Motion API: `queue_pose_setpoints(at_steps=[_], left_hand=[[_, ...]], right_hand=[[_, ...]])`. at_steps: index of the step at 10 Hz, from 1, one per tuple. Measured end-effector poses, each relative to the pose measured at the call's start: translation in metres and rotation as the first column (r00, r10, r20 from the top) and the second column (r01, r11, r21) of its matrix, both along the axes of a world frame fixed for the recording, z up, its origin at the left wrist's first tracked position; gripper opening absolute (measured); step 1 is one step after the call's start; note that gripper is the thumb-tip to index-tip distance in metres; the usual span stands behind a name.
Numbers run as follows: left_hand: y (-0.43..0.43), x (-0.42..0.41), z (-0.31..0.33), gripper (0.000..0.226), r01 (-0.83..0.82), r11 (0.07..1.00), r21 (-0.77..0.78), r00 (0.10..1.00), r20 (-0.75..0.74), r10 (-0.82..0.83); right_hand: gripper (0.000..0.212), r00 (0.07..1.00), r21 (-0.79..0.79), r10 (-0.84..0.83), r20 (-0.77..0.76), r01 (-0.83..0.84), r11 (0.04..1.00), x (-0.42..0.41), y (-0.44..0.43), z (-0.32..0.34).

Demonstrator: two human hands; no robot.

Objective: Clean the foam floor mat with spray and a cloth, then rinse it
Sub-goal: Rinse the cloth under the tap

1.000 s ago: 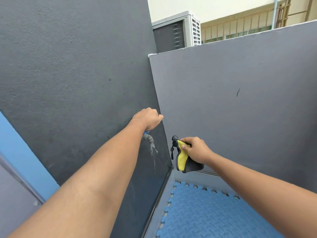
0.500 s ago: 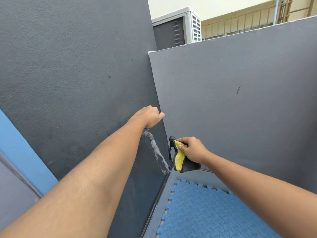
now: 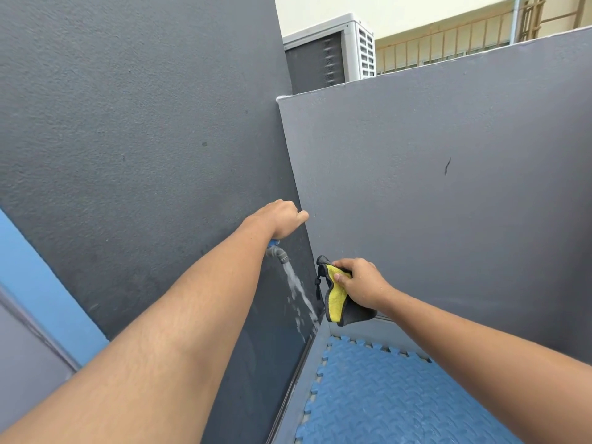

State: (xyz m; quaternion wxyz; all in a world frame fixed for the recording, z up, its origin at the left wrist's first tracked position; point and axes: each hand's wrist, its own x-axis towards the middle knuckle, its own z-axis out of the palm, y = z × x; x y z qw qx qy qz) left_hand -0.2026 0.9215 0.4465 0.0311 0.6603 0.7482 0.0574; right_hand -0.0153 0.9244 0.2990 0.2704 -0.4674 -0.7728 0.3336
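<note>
Two grey walls (image 3: 144, 139) meet in a corner before us, and the blue foam mat (image 3: 384, 395) lies on the floor at their foot. Our right hand (image 3: 360, 283) grips the yellow-and-grey cloth (image 3: 336, 296). Our left hand (image 3: 282, 219) curls over the tap (image 3: 277, 253) (its water (image 3: 298, 290) streams just beside the cloth).

A: What is the cloth (image 3: 335, 294) at centre right made of?
B: Plush microfibre by the look, yellow on one face, grey on the other, matt and fuzzy.
A: And the foam mat (image 3: 400, 395) at lower right?
B: Blue, matt, embossed with a ridged pattern.
A: The walls?
B: Painted render, matt grey. The left wall (image 3: 144, 139) is grainy, the right wall (image 3: 448, 219) finer. The tap (image 3: 278, 254) looks like dull grey plastic.
</note>
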Motion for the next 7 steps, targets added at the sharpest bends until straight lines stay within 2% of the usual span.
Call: queue_pose_setpoints(at_steps=[4, 6, 7], left_hand=[[0.001, 0.001, 0.002, 0.041, -0.058, 0.998, -0.017, 0.998, -0.036, 0.057], [-0.002, 0.004, 0.001, 0.032, -0.276, 0.961, -0.007, 0.961, -0.001, 0.276], [0.002, 0.006, 0.0, 0.029, -0.308, 0.951, -0.016, 0.951, -0.01, 0.308]], right_hand=[[0.031, 1.0, -0.006, 0.022, -0.004, -0.022, 1.0, -0.002, -0.004, -0.009], [0.031, 1.0, -0.012, 0.015, -0.017, -0.016, 1.0, -0.001, -0.003, -0.016], [0.03, 1.0, -0.021, 0.014, -0.017, -0.015, 1.0, 0.0, -0.004, -0.025]])
